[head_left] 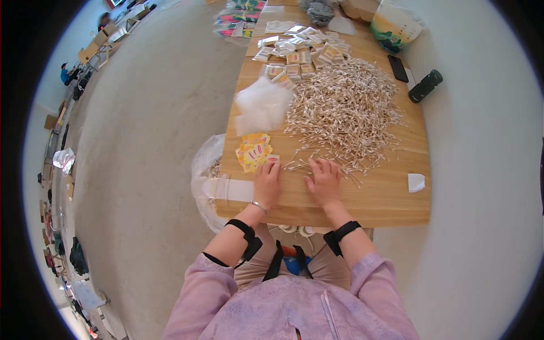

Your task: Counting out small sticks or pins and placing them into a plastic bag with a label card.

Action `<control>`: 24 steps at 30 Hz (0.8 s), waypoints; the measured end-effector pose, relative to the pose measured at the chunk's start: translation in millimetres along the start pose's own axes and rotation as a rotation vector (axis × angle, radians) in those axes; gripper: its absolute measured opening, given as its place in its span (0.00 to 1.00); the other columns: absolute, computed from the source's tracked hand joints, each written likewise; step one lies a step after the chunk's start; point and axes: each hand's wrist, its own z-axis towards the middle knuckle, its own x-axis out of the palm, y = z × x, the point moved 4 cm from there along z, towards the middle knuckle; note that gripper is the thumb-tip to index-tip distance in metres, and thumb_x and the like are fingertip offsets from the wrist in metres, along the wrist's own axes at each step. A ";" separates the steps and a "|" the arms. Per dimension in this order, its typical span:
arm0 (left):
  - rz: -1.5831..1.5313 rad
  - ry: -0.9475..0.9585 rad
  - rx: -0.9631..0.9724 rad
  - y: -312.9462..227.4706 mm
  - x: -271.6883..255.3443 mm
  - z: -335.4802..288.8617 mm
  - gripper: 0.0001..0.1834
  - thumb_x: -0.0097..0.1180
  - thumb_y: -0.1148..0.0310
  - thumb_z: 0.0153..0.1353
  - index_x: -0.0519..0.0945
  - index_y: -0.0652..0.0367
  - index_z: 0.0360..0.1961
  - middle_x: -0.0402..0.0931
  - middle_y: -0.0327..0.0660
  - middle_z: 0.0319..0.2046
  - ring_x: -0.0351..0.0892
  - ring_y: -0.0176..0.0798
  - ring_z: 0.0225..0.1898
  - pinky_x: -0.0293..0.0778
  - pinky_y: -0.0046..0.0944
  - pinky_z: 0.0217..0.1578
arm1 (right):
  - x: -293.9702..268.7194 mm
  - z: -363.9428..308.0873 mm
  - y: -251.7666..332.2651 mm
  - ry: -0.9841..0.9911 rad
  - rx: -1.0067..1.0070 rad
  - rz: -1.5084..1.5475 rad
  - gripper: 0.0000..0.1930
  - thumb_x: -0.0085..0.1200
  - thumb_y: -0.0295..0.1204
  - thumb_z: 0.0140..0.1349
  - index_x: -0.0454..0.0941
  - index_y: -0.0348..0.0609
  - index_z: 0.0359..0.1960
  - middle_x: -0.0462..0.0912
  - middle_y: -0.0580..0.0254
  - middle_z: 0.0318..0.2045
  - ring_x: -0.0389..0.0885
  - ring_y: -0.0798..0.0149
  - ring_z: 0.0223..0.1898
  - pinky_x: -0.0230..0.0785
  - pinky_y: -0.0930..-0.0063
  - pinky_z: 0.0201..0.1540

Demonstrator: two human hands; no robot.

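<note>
My left hand (pixel 267 182) lies palm down on the wooden table (pixel 374 204), its fingertips next to a small stack of yellow cards (pixel 253 152). My right hand (pixel 324 180) rests flat beside it, fingers spread, touching the near edge of a big heap of cotton swabs (pixel 343 110). A few loose swabs lie between the two hands. Neither hand holds anything that I can see. A pile of clear plastic pouches (pixel 262 106) sits beyond the yellow cards.
Several filled packets (pixel 297 56) lie at the far end of the table. A black phone (pixel 398 67) and a dark bottle (pixel 425 85) are at the right edge, a white slip (pixel 415 182) near the front right. A plastic bag (pixel 207 170) hangs off the left side.
</note>
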 end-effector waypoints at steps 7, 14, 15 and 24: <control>0.136 -0.099 0.048 1.1 -6.1 23.5 0.19 0.51 0.75 0.54 0.74 0.61 0.49 0.72 0.43 0.46 0.69 0.48 0.49 0.65 0.45 0.50 | 18.0 -4.9 -3.5 0.072 -0.049 0.106 0.11 0.62 0.32 0.48 0.81 0.54 0.36 0.74 0.70 0.40 0.67 0.60 0.50 0.56 0.61 0.53; -0.150 -0.009 -0.009 -14.3 7.4 18.4 0.17 0.60 0.73 0.50 0.78 0.60 0.43 0.73 0.45 0.40 0.70 0.49 0.45 0.67 0.45 0.47 | 10.4 -19.3 -5.8 0.062 -0.044 0.068 0.08 0.61 0.32 0.49 0.82 0.56 0.32 0.76 0.73 0.37 0.68 0.62 0.47 0.56 0.62 0.53; -0.185 -0.018 -0.042 -11.8 9.1 18.1 0.15 0.61 0.74 0.49 0.78 0.61 0.41 0.73 0.45 0.38 0.70 0.49 0.43 0.68 0.44 0.46 | 9.9 -21.0 -5.7 0.073 -0.035 0.063 0.06 0.60 0.32 0.49 0.81 0.56 0.31 0.76 0.73 0.36 0.69 0.62 0.45 0.56 0.63 0.52; -0.272 0.007 -0.025 -4.8 4.3 19.6 0.12 0.62 0.73 0.49 0.79 0.60 0.37 0.74 0.45 0.34 0.72 0.49 0.41 0.69 0.43 0.44 | -2.0 -30.8 -24.3 0.065 -0.062 -0.024 0.03 0.57 0.31 0.51 0.79 0.54 0.29 0.75 0.71 0.33 0.71 0.62 0.42 0.59 0.65 0.47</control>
